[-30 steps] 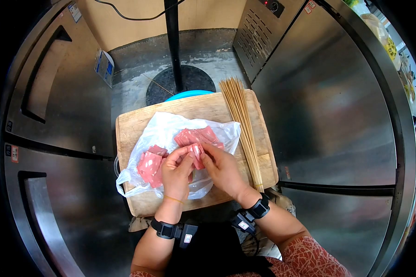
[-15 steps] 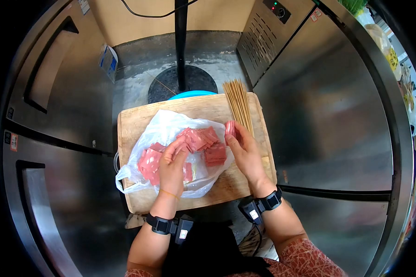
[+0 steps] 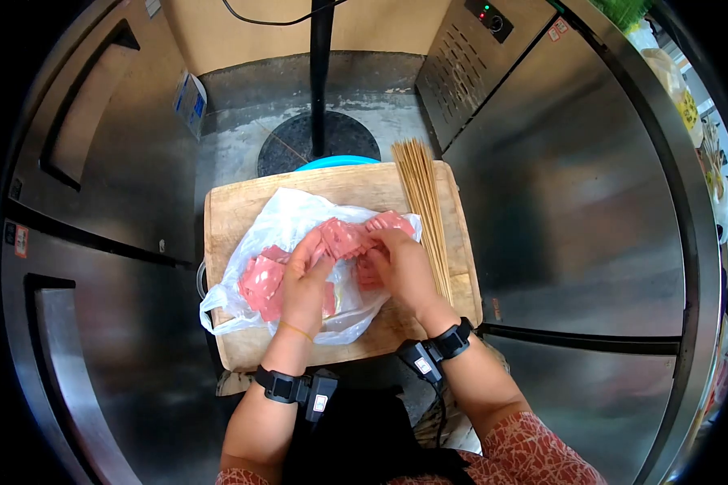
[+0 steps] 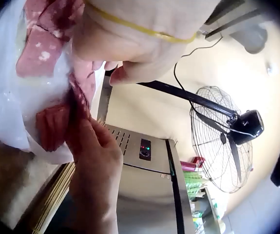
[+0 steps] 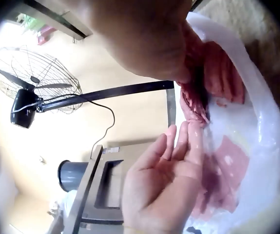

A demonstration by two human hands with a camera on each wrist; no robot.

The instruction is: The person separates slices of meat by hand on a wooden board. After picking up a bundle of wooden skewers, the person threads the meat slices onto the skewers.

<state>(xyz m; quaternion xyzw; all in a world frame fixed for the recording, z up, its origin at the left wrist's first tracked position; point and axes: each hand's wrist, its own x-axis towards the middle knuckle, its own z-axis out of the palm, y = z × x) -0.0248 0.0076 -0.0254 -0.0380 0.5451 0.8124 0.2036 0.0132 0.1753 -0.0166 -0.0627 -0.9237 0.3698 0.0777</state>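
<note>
Thin pink slices of marbled meat (image 3: 341, 237) lie in piles on a white plastic bag (image 3: 287, 208). My left hand (image 3: 303, 279) is at the left edge of the middle pile. The right wrist view shows its palm turned up, fingers (image 5: 182, 141) nearly straight and fingertips touching the slices. From the other side my right hand (image 3: 408, 271) reaches in; in the left wrist view its thumb and fingers pinch the edge of some meat slices (image 4: 80, 95). More slices (image 3: 263, 283) lie left of my left hand, and a small stack (image 4: 53, 126) sits below the right fingertips.
The bag lies on a wooden board (image 3: 234, 212). A bundle of bamboo skewers (image 3: 422, 186) lies along its right side. Steel fridges (image 3: 574, 202) flank both sides. Behind stand a black pole (image 3: 319, 89) and the blue rim of a container (image 3: 340, 161).
Both hands held a small slice together; the right hand then carried a folded piece rightward. Now it has come back to the middle pile, and slices lie at the bag's upper right.
</note>
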